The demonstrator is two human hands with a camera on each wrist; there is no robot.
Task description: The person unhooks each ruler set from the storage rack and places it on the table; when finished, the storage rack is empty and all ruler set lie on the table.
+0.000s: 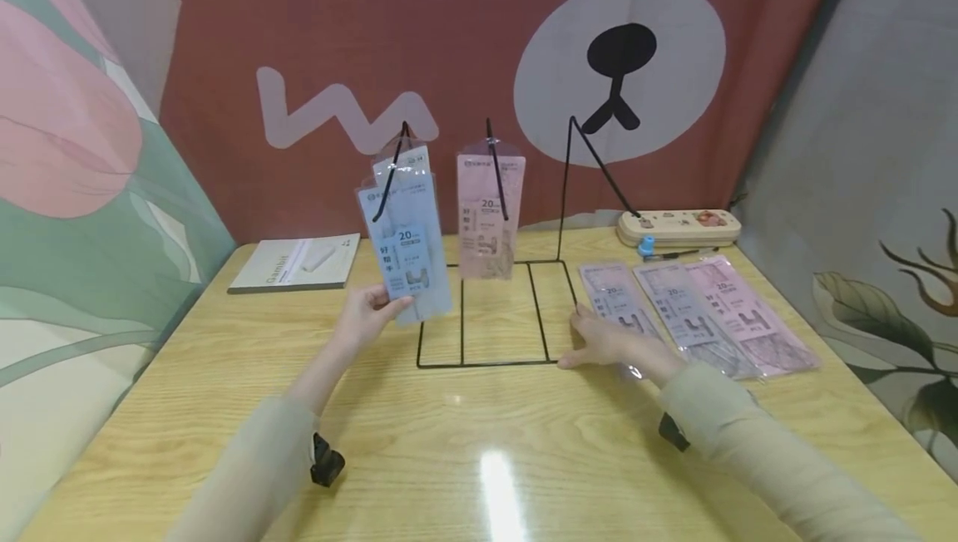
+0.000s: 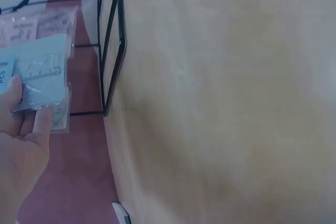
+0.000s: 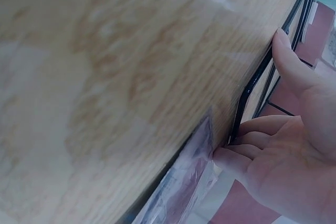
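Observation:
A black wire display rack point(image 1: 494, 365) with three upright hooks stands on the table. Two blue flat packets, the front one point(image 1: 407, 251) in clear plastic, hang from its left hook. My left hand point(image 1: 364, 315) pinches the front blue packet near its lower edge, thumb in front; the left wrist view shows a printed ruler on that packet point(image 2: 44, 72). From the middle hook hangs a pink packet point(image 1: 490, 218). My right hand point(image 1: 609, 342) grips the rack's front right corner, thumb on the front rail point(image 3: 257, 74) and fingers at the side rail.
To the right lie a pink packet point(image 1: 617, 293), a lilac packet point(image 1: 692, 317) and another pink packet point(image 1: 748, 313). Behind them are a pen point(image 1: 677, 254) and a cream pencil case point(image 1: 681, 228). A notebook point(image 1: 295, 263) lies at the back left.

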